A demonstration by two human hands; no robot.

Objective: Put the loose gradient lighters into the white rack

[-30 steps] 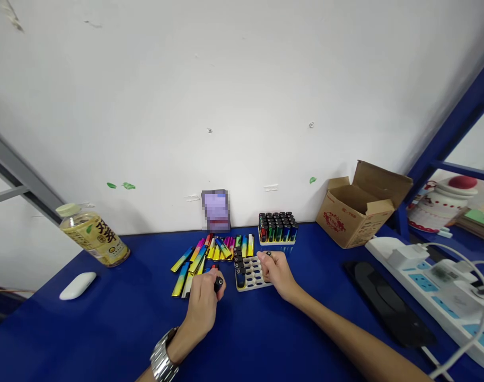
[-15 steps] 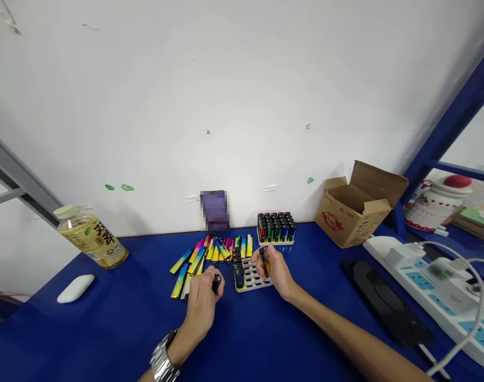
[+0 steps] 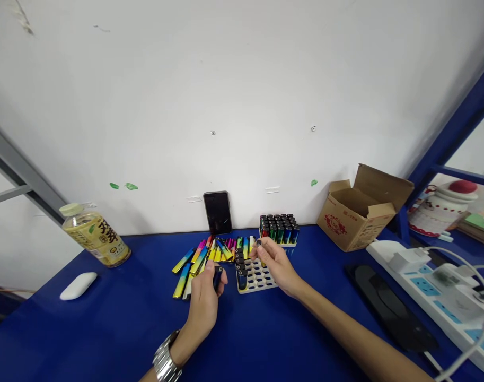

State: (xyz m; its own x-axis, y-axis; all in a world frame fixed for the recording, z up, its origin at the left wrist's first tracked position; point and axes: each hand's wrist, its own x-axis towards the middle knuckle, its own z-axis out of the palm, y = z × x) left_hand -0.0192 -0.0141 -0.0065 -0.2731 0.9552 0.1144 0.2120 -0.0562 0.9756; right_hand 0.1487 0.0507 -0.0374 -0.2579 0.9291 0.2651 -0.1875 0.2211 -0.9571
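Note:
My left hand, with a metal watch on its wrist, is closed around a small black-ended lighter above the table's left-middle. My right hand pinches another lighter over the white holed tray; its black end shows and the fingers cover most of its body. Several black-topped lighters stand upright in a column at the tray's left side. Left of it lies a loose pile of shiny lighters in blue, pink, yellow and gold.
A full tray of upright lighters stands by the wall. A phone leans there. At left are a drink bottle and a white case. At right are an opened carton, a black phone and a power strip.
My right hand has risen slightly off the tray, and its lighter now shows end-on. The left hand has barely moved. The view has shifted a little.

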